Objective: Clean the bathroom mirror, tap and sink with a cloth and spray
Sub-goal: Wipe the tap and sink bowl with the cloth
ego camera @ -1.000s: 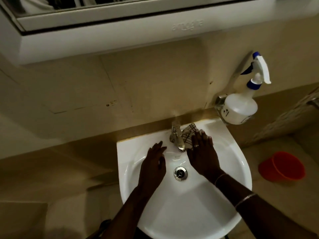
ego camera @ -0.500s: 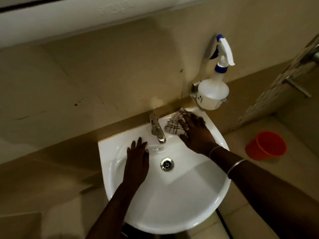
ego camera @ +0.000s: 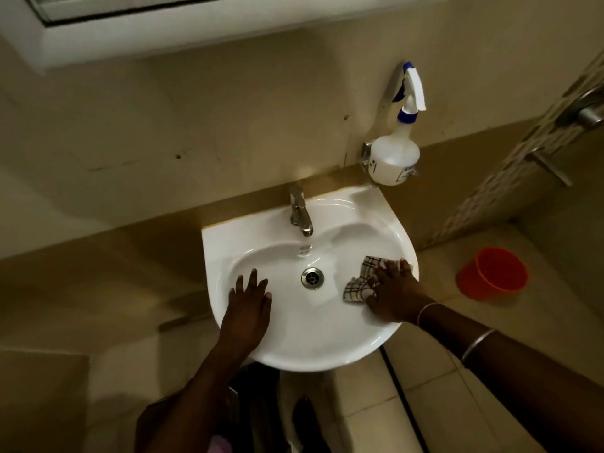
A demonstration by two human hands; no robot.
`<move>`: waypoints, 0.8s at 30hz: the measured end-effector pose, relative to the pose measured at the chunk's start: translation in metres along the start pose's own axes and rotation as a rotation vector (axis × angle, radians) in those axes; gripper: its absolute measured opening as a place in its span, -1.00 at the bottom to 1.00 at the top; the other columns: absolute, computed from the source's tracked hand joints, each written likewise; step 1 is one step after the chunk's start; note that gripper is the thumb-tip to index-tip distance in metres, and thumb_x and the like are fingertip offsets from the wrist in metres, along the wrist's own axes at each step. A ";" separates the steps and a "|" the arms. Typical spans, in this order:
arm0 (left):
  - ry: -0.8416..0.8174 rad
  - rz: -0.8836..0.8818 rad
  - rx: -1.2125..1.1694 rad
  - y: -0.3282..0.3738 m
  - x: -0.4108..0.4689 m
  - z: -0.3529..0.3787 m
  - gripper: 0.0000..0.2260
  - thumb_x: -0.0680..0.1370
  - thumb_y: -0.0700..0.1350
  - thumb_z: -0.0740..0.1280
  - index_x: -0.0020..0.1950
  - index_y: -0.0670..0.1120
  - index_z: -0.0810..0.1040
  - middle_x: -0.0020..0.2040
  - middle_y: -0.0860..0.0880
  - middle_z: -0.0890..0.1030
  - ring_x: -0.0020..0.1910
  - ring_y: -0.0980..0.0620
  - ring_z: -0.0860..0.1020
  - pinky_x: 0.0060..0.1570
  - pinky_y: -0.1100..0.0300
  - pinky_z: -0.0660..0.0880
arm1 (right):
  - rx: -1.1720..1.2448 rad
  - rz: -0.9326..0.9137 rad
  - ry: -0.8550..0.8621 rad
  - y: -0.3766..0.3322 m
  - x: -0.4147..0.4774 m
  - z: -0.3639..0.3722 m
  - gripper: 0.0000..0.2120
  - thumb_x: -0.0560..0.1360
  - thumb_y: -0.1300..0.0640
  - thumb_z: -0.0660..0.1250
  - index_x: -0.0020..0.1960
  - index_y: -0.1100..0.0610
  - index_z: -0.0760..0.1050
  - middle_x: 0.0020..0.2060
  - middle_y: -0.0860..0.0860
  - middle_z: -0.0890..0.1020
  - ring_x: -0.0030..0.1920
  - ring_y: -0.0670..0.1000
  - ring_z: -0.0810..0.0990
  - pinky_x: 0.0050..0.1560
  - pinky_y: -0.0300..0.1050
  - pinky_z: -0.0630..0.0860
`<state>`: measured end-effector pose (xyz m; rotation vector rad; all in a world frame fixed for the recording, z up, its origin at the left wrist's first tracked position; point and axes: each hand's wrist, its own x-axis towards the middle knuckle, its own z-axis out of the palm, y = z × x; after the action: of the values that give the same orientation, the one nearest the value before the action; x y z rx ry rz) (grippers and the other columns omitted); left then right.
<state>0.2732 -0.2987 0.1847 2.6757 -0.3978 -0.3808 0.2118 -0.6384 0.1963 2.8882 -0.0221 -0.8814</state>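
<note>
– Two hands in the sink (ego camera: 310, 338). What's moved?
– Little on the left: the left grip (ego camera: 248, 302) stays spread flat on the basin's left slope. The tap (ego camera: 300, 214) stands bare now; the cloth (ego camera: 361, 281) has slid from beside it to the right rim.
– And the right grip (ego camera: 397, 294)?
– Fingers straight, pressing the cloth down. I'd judge the tap done, the bowl under way. The spray bottle (ego camera: 394, 158) sits on its wall holder.

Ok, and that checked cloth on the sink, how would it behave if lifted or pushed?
Probably floppy: the checked cloth lies crumpled under the right hand. Likely light, and it should slide easily on the glossy sink.
</note>
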 end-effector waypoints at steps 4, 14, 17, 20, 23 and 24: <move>-0.040 -0.037 -0.104 -0.003 -0.027 -0.002 -0.58 0.74 0.02 0.09 0.58 -0.05 0.36 0.67 -0.05 0.15 0.67 -0.15 0.02 0.61 -0.09 0.06 | 0.036 -0.076 -0.145 -0.030 -0.031 -0.009 -0.17 0.43 -0.39 -0.33 0.66 -0.17 -0.03 0.67 0.12 0.02 0.62 0.28 0.02 0.56 0.36 -0.09; -0.266 0.021 -0.238 0.002 -0.054 -0.021 -0.58 0.73 0.16 0.07 0.57 0.14 0.37 0.62 0.14 0.26 0.64 0.10 0.11 0.63 0.09 0.00 | 0.547 -0.250 -0.228 -0.202 -0.029 -0.024 -0.33 0.65 -0.26 -0.02 0.67 -0.01 -0.04 0.65 0.16 0.04 0.63 0.28 0.04 0.57 0.23 0.04; -0.260 0.121 0.000 -0.016 -0.047 -0.036 -0.57 0.73 0.16 0.03 0.49 0.09 0.49 0.59 0.05 0.35 0.65 0.05 0.10 0.62 0.09 -0.18 | 0.724 -0.175 -0.231 -0.254 -0.006 -0.032 -0.28 0.68 -0.15 0.06 0.66 0.00 -0.28 0.66 0.12 -0.17 0.65 0.22 -0.19 0.63 0.20 -0.17; -0.225 0.156 0.145 -0.037 -0.026 -0.058 -0.44 0.68 0.25 -0.09 0.55 0.08 0.42 0.61 0.05 0.31 0.66 0.10 -0.01 0.59 0.11 -0.26 | 0.851 -0.002 -0.206 -0.290 0.017 -0.052 -0.35 0.74 -0.06 -0.01 0.65 0.14 -0.29 0.65 0.15 -0.20 0.66 0.18 -0.20 0.63 0.14 -0.22; -0.286 0.158 0.181 -0.046 0.004 -0.076 -0.53 0.75 0.10 -0.02 0.64 0.02 0.23 0.67 0.00 0.15 0.67 0.04 -0.05 0.59 0.11 -0.23 | 0.931 -0.006 -0.153 -0.310 0.045 -0.064 -0.27 0.72 -0.10 0.03 0.64 0.17 -0.34 0.63 0.21 -0.27 0.64 0.22 -0.28 0.61 0.19 -0.28; -0.301 0.171 0.188 -0.047 0.015 -0.081 -0.53 0.75 0.08 -0.01 0.66 0.01 0.18 0.68 0.00 0.11 0.67 0.02 -0.07 0.60 0.09 -0.20 | 0.947 0.006 -0.110 -0.314 0.054 -0.067 -0.25 0.72 -0.10 0.04 0.63 0.18 -0.36 0.63 0.22 -0.29 0.63 0.24 -0.29 0.61 0.21 -0.29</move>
<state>0.3228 -0.2338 0.2332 2.7400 -0.7817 -0.7287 0.2873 -0.3217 0.1839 3.6503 -0.6170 -1.2964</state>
